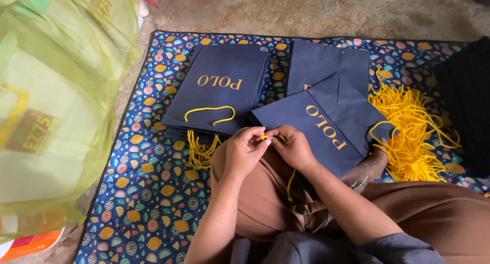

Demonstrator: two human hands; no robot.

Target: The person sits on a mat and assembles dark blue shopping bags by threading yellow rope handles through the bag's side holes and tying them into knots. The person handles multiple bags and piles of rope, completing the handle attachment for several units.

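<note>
Head view: my left hand (246,150) and right hand (295,150) both pinch one yellow cord (266,137) at the navy bag (326,128) on my lap. Left of that bag a stack of bags (219,88) has cords fitted; right of it loose cords (413,131) wait.

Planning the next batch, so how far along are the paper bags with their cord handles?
Done: a stack of navy bags with yellow handles. In hand: left hand and right hand work a yellow cord at the lap bag. Left: a loose cord pile.

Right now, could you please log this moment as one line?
left hand: pinching yellow cord | right hand: pinching same cord | navy paper bag: on lap | cord pile: right
</note>
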